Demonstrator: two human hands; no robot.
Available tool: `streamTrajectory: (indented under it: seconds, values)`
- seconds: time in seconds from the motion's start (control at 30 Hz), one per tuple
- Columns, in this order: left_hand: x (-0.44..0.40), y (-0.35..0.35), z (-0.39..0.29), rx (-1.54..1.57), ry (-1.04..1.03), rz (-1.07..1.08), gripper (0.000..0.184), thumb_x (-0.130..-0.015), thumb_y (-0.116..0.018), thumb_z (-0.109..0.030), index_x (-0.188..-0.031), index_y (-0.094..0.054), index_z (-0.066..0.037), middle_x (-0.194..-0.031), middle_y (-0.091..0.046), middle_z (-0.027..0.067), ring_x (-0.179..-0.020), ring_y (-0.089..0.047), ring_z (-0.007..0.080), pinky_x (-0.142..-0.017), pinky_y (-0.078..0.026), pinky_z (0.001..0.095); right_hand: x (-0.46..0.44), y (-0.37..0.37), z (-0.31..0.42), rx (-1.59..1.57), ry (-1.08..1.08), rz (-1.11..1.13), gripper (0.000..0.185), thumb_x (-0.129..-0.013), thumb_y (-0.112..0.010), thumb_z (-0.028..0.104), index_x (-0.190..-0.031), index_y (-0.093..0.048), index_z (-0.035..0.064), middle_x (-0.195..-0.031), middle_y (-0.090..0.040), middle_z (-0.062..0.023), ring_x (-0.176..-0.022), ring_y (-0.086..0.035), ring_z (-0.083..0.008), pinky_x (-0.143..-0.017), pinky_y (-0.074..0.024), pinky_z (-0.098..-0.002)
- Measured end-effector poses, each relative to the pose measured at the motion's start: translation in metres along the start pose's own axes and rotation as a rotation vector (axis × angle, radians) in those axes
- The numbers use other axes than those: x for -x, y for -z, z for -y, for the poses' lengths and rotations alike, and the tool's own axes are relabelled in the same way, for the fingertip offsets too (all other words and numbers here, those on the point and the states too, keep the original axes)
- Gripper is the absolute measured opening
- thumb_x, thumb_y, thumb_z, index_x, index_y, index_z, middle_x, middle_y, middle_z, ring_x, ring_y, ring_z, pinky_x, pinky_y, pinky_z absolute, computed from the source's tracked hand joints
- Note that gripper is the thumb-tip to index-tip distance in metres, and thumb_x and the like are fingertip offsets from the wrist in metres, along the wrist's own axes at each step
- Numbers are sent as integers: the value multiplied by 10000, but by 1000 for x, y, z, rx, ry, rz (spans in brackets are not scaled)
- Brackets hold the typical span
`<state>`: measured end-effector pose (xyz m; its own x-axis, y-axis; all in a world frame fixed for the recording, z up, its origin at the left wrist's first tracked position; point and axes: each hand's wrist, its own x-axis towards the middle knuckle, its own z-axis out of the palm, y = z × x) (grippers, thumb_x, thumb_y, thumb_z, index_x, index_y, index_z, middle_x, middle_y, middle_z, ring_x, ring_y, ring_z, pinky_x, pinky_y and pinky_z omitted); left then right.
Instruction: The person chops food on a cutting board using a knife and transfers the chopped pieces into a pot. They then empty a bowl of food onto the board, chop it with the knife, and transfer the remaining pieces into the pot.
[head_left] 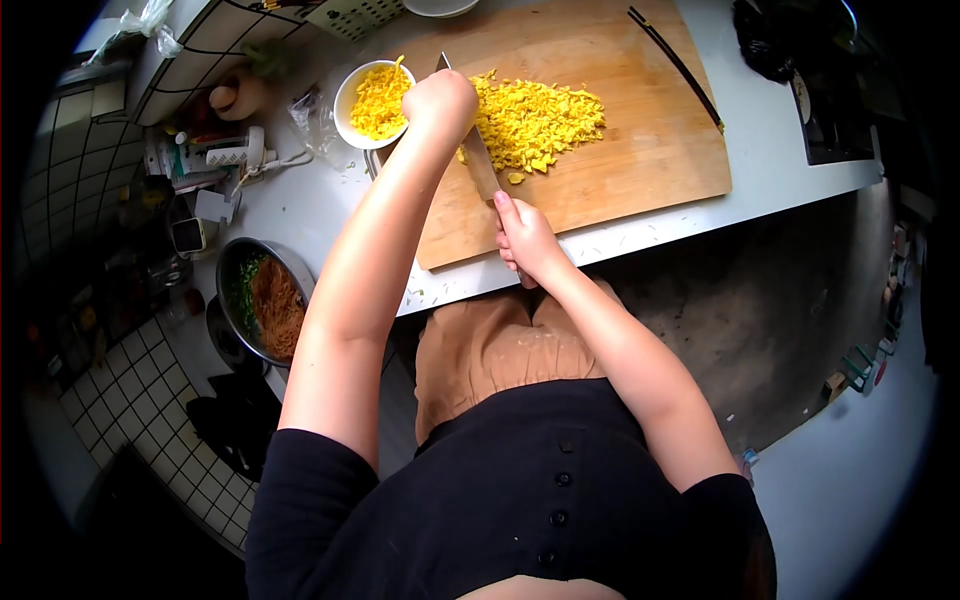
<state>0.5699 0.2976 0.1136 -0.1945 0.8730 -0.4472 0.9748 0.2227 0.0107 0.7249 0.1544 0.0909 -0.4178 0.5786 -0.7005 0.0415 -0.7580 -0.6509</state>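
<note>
My right hand (525,238) is wrapped round the handle of a kitchen knife (482,168). The broad blade reaches away over the left part of a wooden cutting board (640,170). My left hand (442,103) is closed above the blade, beside a white bowl (341,108). Its fingertips are hidden, so what they hold cannot be made out. Finely chopped yellow food (535,120), which looks like cooked egg, lies heaped on the board right of the blade. More yellow pieces (377,102) fill the bowl.
Dark chopsticks (675,68) lie across the board's right side. A metal basin (300,270) at left holds brown shreds and chopped greens. A plastic bag (315,125) lies left of the bowl; a black bag (762,42) sits far right. Green scraps dot the counter's front edge.
</note>
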Motion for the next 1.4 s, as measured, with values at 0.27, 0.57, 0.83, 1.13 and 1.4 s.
streamTrajectory:
  seconds: [0.27, 0.57, 0.83, 1.13, 1.4]
  values:
    - [12, 4, -16, 310, 65, -189, 516, -905, -392, -395, -781, -655, 32, -792, -664, 203, -743, -647, 370, -720, -504, 445, 26, 50, 36, 355, 55, -22, 372, -938, -531, 396, -757, -426, 89, -550, -393, 25, -412, -364, -66, -374, -324, -234]
    - [142, -5, 22, 372, -313, -638, 312, -767, -628, -177, -1041, -568, -41, -1071, -546, 147, -1028, -523, 298, -889, -416, 410, 53, 96, 106, 1107, 156, 218, 347, -887, -590, 318, -968, -557, -18, -801, -610, -175, -717, -583, -283, -682, -463, -361]
    - [133, -68, 27, 415, -380, -600, 239, -827, -621, -137, -1054, -572, -79, -1058, -562, 85, -1074, -518, 282, -1011, -374, 446, 30, 105, 115, 1296, 216, 353, 321, -878, -597, 306, -964, -572, -2, -786, -624, -203, -732, -602, -361, -669, -472, -402]
    - [130, -77, 20, 479, -335, -638, 99, -833, -613, -134, -911, -572, -87, -896, -582, 81, -931, -547, 275, -865, -432, 385, 33, 90, 124, 1593, 296, 140, 420, -884, -539, 428, -883, -660, 26, -774, -662, -194, -733, -641, -359, -685, -508, -444]
    - [132, -83, 7, 415, -313, -658, 134, -804, -646, -152, -894, -570, -86, -893, -577, 59, -943, -542, 260, -864, -412, 389, 20, 99, 114, 1684, 321, 90, 538, -886, -494, 529, -817, -667, 24, -725, -660, -177, -691, -639, -358, -646, -510, -441]
